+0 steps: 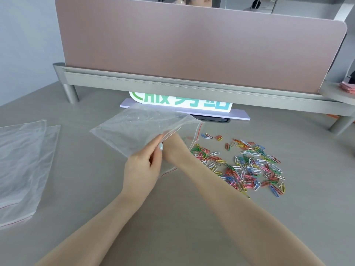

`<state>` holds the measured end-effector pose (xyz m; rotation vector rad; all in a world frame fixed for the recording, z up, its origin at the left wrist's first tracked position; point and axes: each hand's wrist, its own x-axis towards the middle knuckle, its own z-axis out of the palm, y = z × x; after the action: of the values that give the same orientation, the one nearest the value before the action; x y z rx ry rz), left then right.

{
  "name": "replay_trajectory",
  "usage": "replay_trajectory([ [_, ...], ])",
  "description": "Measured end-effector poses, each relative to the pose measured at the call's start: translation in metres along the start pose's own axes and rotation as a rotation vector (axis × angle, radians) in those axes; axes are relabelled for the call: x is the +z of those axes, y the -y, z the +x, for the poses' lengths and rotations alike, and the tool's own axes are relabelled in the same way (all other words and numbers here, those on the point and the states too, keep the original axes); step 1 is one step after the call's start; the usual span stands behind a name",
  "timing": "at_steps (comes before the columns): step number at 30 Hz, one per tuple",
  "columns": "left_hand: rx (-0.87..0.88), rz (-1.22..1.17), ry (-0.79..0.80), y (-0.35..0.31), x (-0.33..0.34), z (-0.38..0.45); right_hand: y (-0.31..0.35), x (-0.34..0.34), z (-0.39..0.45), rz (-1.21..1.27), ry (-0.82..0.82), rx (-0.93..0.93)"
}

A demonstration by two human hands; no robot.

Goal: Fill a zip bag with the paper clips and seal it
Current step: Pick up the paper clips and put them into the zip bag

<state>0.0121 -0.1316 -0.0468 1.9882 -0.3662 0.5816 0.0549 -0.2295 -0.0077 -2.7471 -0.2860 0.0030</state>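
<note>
Two hands — left grip (143, 166) pinching zip bag (142, 129), right grip hidden inside, sign (180, 101) partly reads "HIX".

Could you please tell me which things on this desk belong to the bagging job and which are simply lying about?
Part of the job:
- clear plastic zip bag with a red seal line, held up by the left hand, with the right hand reaching into its mouth
- scattered multicoloured paper clips

Lying about:
- spare clear zip bags stacked flat
- white sign with green lettering
- pink desk divider panel
</note>
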Motion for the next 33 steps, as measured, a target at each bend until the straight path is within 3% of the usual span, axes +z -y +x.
replay_trajectory([
  [5,0.012,-0.008,-0.016,0.001,0.001,0.0,0.007,0.006,-0.013,-0.115,0.062,-0.114],
  [12,0.025,0.028,-0.018,0.003,0.001,0.001,-0.006,0.0,-0.042,0.24,-0.007,-0.124],
  [17,0.008,0.028,0.01,0.002,0.002,0.0,-0.044,-0.033,-0.072,0.277,-0.047,-0.041],
  [23,0.016,0.066,0.021,0.002,0.004,-0.003,-0.111,-0.064,-0.119,0.074,0.239,0.158],
  [33,0.001,0.08,0.048,0.003,0.001,-0.005,-0.14,-0.072,-0.128,-0.007,0.34,0.113],
])
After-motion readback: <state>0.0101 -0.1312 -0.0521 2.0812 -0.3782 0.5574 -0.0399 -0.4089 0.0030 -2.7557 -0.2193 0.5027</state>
